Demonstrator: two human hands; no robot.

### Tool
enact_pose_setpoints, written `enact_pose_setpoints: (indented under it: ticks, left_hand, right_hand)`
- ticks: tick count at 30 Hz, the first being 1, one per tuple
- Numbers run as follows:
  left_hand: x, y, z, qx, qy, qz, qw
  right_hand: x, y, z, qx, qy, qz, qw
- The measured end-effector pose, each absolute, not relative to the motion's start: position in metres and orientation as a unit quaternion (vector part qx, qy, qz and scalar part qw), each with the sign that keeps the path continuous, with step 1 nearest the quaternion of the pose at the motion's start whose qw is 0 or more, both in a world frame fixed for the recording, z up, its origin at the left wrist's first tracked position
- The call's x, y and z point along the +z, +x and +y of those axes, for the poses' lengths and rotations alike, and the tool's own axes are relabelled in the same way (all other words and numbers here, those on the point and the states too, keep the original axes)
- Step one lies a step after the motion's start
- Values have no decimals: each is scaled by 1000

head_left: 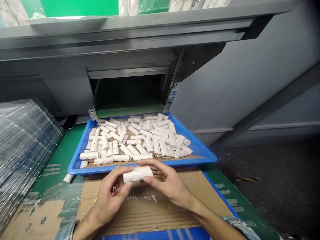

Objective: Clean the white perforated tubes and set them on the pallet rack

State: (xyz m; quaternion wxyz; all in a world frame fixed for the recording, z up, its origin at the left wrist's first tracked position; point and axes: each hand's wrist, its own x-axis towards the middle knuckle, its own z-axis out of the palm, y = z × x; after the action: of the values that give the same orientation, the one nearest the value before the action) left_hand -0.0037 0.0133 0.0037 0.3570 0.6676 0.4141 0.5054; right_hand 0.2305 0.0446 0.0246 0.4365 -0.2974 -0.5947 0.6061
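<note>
Roll (138, 174) crosswise between two hands, over cardboard

Far left, a stack of clear plastic sheets (27, 150) is leaning over a green work mat (60, 150). Moving right, one left hand (110, 196) is coming in from a plaid cuff (66, 231), its fingers (120, 175) and thumb grasping the roll's left end. A small pink-and-dark item (113, 190) is showing among those fingers, too small to identify. The single white roll is lying nearly level, its long axis running left to right, with the right end pointing slightly up and away. It is hanging above a cardboard sheet (155, 213), just in front of one blue plastic tray (140, 165). One right hand (166, 186) is grasping the other end, fingers curling over the top and thumb pressing the near side. Inside the tray, several dozen similar white rolls (132, 141) are lying in overlapping rows, mostly angled, too crowded to count exactly. Further right, a blue power strip (173, 95) is sitting beside the shelf opening.
</note>
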Motion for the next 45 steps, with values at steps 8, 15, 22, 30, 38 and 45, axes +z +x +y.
enact_pose_setpoints:
  ticks: [8,15,22,30,38,45]
  left_hand:
    - [5,-4,15,509,648,397,404]
    - [6,-1,16,514,634,396,421]
    - [8,-2,15,509,644,395,412]
    - [11,-3,15,511,660,383,396]
    - [13,-5,17,512,687,390,336]
    - [8,-5,15,501,673,405,364]
  right_hand:
    - [24,227,42,587,-320,-600,439]
    - [24,223,42,593,-321,-596,435]
    - [19,224,40,600,-311,-599,430]
    - [20,223,39,566,-303,-631,436]
    - [20,226,36,585,-297,-635,409]
    - [22,224,38,588,-305,-619,421]
